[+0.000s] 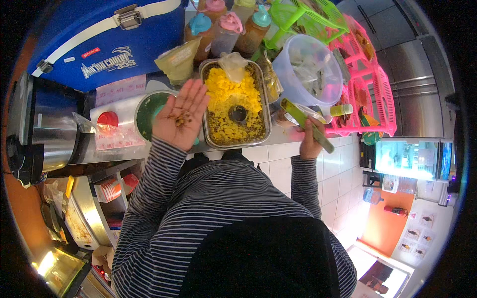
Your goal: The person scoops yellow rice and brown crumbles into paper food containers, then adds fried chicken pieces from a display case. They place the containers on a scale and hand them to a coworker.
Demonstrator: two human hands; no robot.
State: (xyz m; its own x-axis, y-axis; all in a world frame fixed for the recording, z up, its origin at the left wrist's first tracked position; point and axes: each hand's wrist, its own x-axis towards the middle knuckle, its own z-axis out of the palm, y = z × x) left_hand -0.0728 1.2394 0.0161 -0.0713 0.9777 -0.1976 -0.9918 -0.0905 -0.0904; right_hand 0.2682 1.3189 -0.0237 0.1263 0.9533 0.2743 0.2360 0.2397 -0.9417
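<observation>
My left hand [181, 119] is palm up with its fingers stretched out. Small brown bits [182, 119] lie loose on its palm. Just right of it stands a metal tray [269, 119] of yellow food pieces [226, 97], with a small dark round cup [238, 114] among them. A crumpled clear plastic piece [233, 66] covers the far end of the food. My right hand [310, 141], beyond the tray's right side, is closed around a long green utensil [298, 115] that looks like tongs. Partly behind the left hand is a green round bowl [147, 111].
A blue cooler box [107, 44] fills the far left. Sauce bottles [227, 35] and a beige pouch [180, 62] stand behind the tray. A translucent bucket [303, 74], a green basket [313, 20] and pink baskets [372, 94] crowd the right. A red lid [108, 119] lies left.
</observation>
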